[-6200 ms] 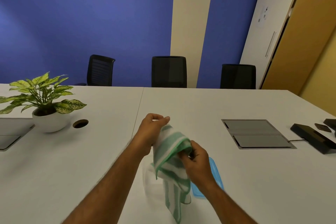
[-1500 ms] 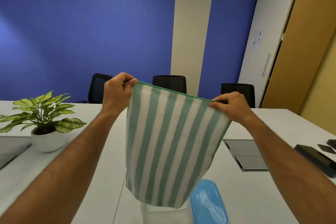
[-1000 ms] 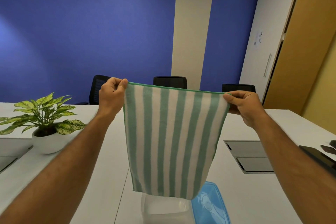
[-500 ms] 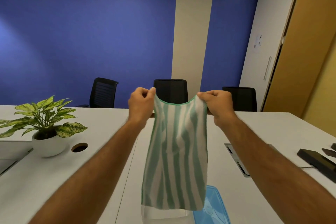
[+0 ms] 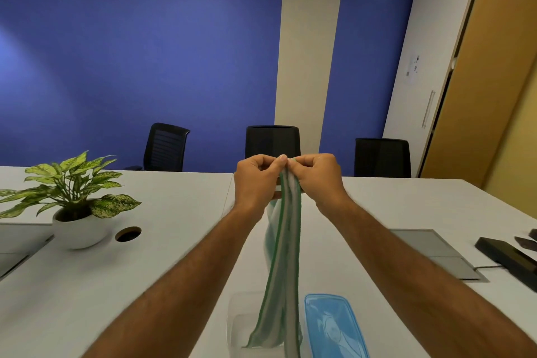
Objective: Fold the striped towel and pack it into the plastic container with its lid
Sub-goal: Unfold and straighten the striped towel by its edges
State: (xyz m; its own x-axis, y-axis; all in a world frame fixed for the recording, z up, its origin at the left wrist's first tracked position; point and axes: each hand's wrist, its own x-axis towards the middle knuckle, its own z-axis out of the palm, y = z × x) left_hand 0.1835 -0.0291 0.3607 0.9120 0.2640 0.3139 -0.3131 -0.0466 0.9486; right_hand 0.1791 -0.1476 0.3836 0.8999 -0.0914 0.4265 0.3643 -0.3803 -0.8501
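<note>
The green-and-white striped towel (image 5: 283, 264) hangs folded in half in the air above the table, its two top corners pressed together. My left hand (image 5: 255, 180) and my right hand (image 5: 316, 177) touch each other and both pinch that top edge. Below the towel's lower end stands the clear plastic container (image 5: 236, 325), partly hidden by the cloth. The blue lid (image 5: 334, 325) lies flat on the table just right of the container.
A potted plant (image 5: 72, 200) in a white bowl sits at the left beside a round cable hole (image 5: 128, 234). A grey floor-box panel (image 5: 436, 253) and black devices (image 5: 511, 259) lie at the right. Three black chairs (image 5: 271, 141) stand behind the white table (image 5: 174, 256).
My hands came together from wide apart, bringing the towel's two top corners to meet. The spread towel now hangs as a narrow doubled strip.
</note>
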